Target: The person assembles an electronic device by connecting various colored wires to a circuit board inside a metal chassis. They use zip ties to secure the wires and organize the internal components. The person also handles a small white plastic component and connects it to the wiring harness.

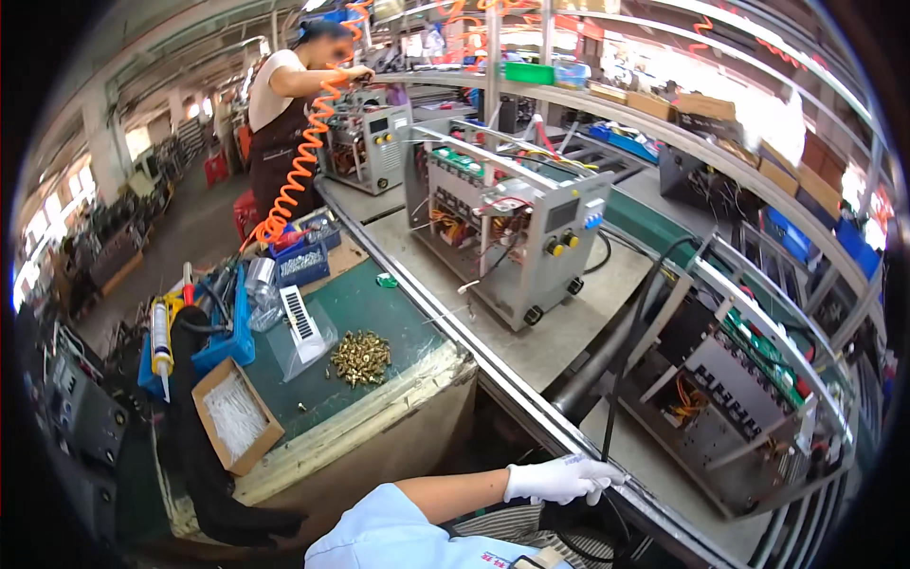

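My left hand (559, 480), in a white glove, reaches across from the lower middle to the conveyor's near rail (512, 379). Its fingers are closed around a black cable (626, 365), which rises from the hand toward the right-hand machine and also hangs below it. That machine, an open-framed unit (749, 379) with green circuit boards and bare metal posts, sits on the line just beyond the hand. My right hand does not show. Further left along the conveyor stands another open grey machine (517, 223) with yellow knobs on its front panel.
A green-topped bench (398, 308) at left carries a pile of brass fittings (360, 358), a labelled plastic bag (305, 332), blue bins (301, 266) and a carton of white ties (237, 417). An orange coiled hose (301, 171) hangs near a co-worker (284, 104). Shelving (645, 119) runs behind the line.
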{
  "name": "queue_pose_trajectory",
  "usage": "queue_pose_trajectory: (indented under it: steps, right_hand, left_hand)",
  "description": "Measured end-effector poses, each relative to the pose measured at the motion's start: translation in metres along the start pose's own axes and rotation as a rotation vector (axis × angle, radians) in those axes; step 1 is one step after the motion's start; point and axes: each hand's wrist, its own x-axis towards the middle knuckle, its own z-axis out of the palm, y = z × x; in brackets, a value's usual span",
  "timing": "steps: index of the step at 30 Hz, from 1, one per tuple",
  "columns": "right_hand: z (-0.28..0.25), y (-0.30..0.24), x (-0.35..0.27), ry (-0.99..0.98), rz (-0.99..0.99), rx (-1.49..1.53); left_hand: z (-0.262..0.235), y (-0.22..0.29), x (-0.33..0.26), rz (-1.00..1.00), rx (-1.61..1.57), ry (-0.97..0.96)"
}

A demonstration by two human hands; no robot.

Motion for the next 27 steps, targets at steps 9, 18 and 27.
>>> queue_pose_trajectory:
  steps: [9, 18, 27]
  right_hand:
    - [0.014, -0.073, 0.077, -0.029, -0.335, -0.009]
    - [-0.019, -0.102, 0.107, 0.123, -0.580, -0.098]
    - [0.002, -0.175, 0.128, 0.035, -0.867, -0.102]
  left_hand:
    - [-0.022, -0.015, -0.018, 0.037, -0.037, 0.098]
    - [-0.009, -0.019, -0.020, 0.006, -0.090, 0.087]
    - [-0.002, -0.013, -0.016, -0.032, -0.059, 0.085]
